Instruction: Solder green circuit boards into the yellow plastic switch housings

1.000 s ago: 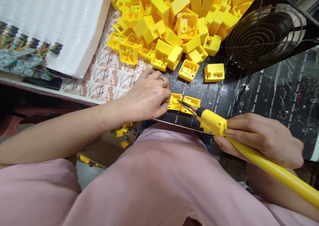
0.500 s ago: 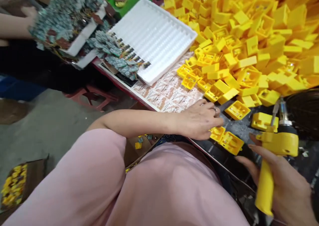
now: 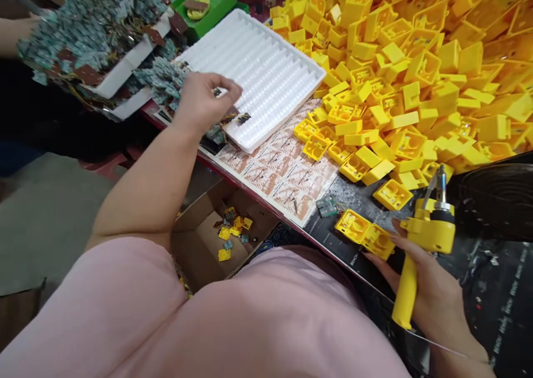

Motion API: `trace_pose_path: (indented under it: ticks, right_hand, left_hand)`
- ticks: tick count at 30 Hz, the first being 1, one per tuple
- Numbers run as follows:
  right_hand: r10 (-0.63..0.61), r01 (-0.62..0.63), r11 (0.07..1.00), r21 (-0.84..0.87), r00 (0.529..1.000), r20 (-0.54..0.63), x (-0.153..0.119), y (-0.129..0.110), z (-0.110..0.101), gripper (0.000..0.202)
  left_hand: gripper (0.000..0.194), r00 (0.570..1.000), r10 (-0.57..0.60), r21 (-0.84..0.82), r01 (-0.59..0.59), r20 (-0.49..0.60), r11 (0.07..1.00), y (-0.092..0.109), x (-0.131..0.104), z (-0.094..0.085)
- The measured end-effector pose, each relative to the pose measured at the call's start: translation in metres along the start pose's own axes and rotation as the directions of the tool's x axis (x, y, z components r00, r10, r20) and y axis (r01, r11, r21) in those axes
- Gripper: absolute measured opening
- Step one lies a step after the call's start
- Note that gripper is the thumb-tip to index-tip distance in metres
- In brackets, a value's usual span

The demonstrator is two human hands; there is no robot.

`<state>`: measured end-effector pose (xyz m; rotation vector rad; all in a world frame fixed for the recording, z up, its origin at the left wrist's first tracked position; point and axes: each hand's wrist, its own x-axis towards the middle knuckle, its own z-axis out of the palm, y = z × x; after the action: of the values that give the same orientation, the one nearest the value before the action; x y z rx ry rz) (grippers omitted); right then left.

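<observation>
My left hand (image 3: pixel 206 103) is over the near left edge of a white foam tray (image 3: pixel 266 67), its fingers curled into a pinch. Whatever sits between the fingertips is hidden. Small circuit boards (image 3: pixel 164 78) with wires and black parts lie along that edge, partly covered by the hand. In my right hand (image 3: pixel 433 289) is a yellow soldering gun (image 3: pixel 431 228), its metal tip pointing up and away. The fingers of that hand are close to an opened yellow plastic case (image 3: pixel 353 226) on the black mat. A single circuit board (image 3: pixel 327 207) with wires lies beside this case.
A large heap of yellow cases (image 3: pixel 400 72) covers the back right. Stacked foam trays of circuit boards (image 3: pixel 95 39) stand at left, near another person's arm (image 3: pixel 14 36). A green bin (image 3: pixel 208 11) is behind the tray. Below the table edge is a cardboard box (image 3: pixel 200 228).
My left hand has moved from beside the opened case, left and up to the foam tray. A circuit board now shows beside the case. My right hand still holds the soldering gun.
</observation>
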<state>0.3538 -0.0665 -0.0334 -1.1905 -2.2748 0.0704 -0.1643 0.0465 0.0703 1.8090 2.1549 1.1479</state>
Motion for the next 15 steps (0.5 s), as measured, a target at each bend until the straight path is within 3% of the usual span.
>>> trace_pose_path:
  ticks: [2, 4, 6, 8, 9, 11, 13, 15]
  right_hand:
    - [-0.048, 0.048, 0.999, -0.005, 0.999, -0.011, 0.004, -0.003, 0.002, 0.053]
    - [-0.064, 0.064, 0.998, 0.014, 0.998, -0.009, 0.009, -0.006, -0.001, 0.060]
    - [-0.086, 0.088, 0.995, 0.037, 0.994, -0.062, 0.015, -0.010, -0.010, 0.070]
    - [-0.120, 0.128, 0.991, 0.038, 0.978, -0.170, 0.019, -0.017, -0.026, 0.071]
    - [-0.127, 0.137, 0.990, 0.027, 0.966, -0.226, 0.020, -0.021, -0.034, 0.066]
    - [-0.104, 0.119, 0.992, 0.034, 0.950, -0.293, 0.018, -0.028, -0.051, 0.053]
    - [-0.016, 0.037, 0.997, 0.064, 0.954, -0.300, 0.009, -0.034, -0.065, 0.034]
    - [0.116, -0.090, 0.989, 0.116, 0.964, -0.241, -0.007, -0.036, -0.076, 0.048]
  left_hand:
    - [0.059, 0.996, 0.046, -0.237, -0.063, -0.076, 0.969, 0.024, -0.002, 0.001]
    - [0.061, 0.996, 0.038, -0.452, -0.072, -0.083, 0.889, 0.054, -0.004, 0.006]
    - [0.064, 1.000, 0.019, -0.652, -0.002, 0.019, 0.759, 0.083, -0.008, 0.016]
    - [0.064, 0.973, 0.045, -0.721, 0.136, 0.226, 0.680, 0.109, -0.017, 0.032]
    - [0.061, 0.936, 0.081, -0.702, 0.197, 0.341, 0.684, 0.122, -0.024, 0.042]
    - [0.048, 0.823, 0.198, -0.632, 0.232, 0.533, 0.739, 0.144, -0.043, 0.065]
    - [0.029, 0.661, 0.398, -0.595, 0.092, 0.636, 0.799, 0.163, -0.066, 0.087]
    - [0.014, 0.479, 0.584, -0.578, -0.180, 0.655, 0.796, 0.178, -0.091, 0.103]
